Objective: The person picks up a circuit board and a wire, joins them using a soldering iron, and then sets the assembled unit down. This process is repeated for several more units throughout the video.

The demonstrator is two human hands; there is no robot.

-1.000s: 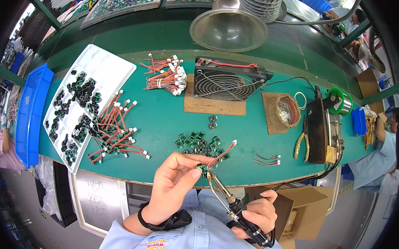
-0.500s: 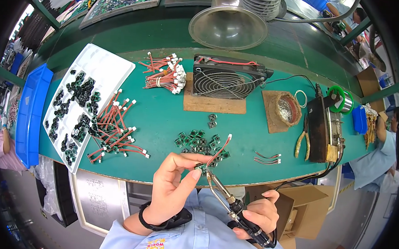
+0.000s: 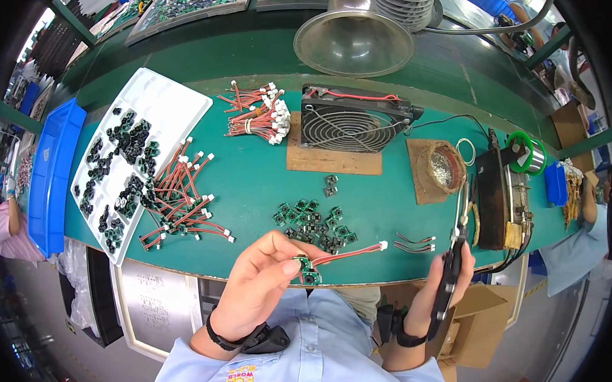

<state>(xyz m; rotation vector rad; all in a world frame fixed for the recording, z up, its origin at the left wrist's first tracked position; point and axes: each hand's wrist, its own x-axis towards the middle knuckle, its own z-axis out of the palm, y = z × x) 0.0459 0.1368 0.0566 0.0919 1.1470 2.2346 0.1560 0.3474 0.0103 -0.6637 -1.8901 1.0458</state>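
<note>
My left hand (image 3: pixel 258 280) pinches a small green circuit board (image 3: pixel 309 277) above the bench's front edge. A red wire lead (image 3: pixel 350 253) with a white plug runs from the board toward the right. In my right hand (image 3: pixel 464 274) is a soldering iron with a black handle (image 3: pixel 446 281), held upright. Its metal tip reaches up beside the round pot (image 3: pixel 441 167) holding silvery scraps. Beyond my left hand, several small green boards (image 3: pixel 311 222) lie in a cluster. Two short loose leads (image 3: pixel 415 246) rest between that cluster and the iron.
A white tray (image 3: pixel 180 91) of dark parts overlaps a heap of wire leads (image 3: pixel 187 205). Behind stand a bundle of leads (image 3: pixel 260 123), a fan (image 3: pixel 351 127) and a metal extraction hood (image 3: pixel 355 45). At right are a black soldering station (image 3: pixel 489 200) and a green solder spool (image 3: pixel 527 153).
My right hand has carried the soldering iron right and upward, away from the board, to beside the pot. The held board has turned, and its lead now points right instead of up.
</note>
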